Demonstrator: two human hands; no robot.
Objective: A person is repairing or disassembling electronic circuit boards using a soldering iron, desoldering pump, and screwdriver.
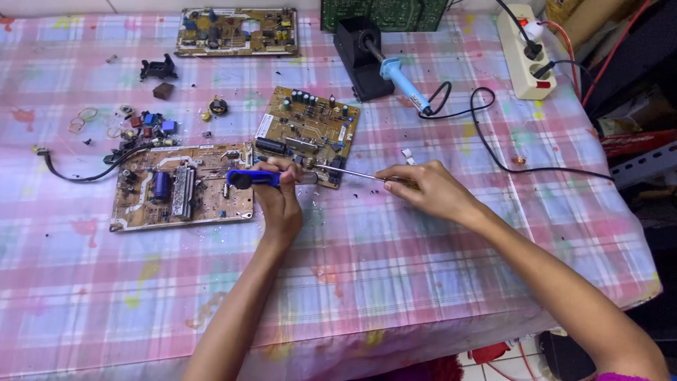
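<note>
Left grip clenched round blue-handled tool, long axis level, metal shaft running rightward to right grip, pinched on its tip. Small circuit board just beyond, large board leftward on bench.

Bench cloth was pink, white and pale-blue plaid, tan circuit boards with blue and black parts, blue tool handle, light-blue soldering iron in black stand, cream power strip, black cable
</note>
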